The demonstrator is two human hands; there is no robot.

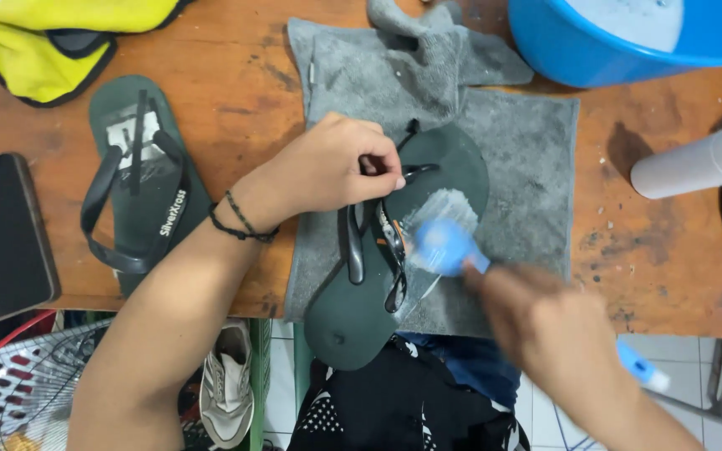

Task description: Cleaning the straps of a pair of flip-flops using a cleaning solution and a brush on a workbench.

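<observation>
Head view. A dark green sandal point(378, 284) is lying sole-down on a grey towel point(536, 167) near the front edge of the wooden table point(236, 125), its heel overhanging that edge. The left hand point(327, 171) is resting on the sandal's toe end, fingers pinched together on the strap point(394, 242) where it meets the toe post, lifting it slightly. The right hand point(545, 326) is blurred; it is closed around the handle of a blue brush point(444, 246), and the brush head is pressing on the footbed beside the strap. A pale soapy patch point(449, 209) is showing on the footbed just above the brush.

A second sandal point(139, 179) of the same colour is lying to the left of the towel, well apart from the first, strap side up. A black phone point(2, 234) is sitting at the left edge, near the front. A yellow cloth point(60, 38) is bunched at the back left corner. A blue basin point(628, 38) is standing at the back right, just beside the towel's far corner. A white bottle point(699, 163) is lying on its side at the right edge.
</observation>
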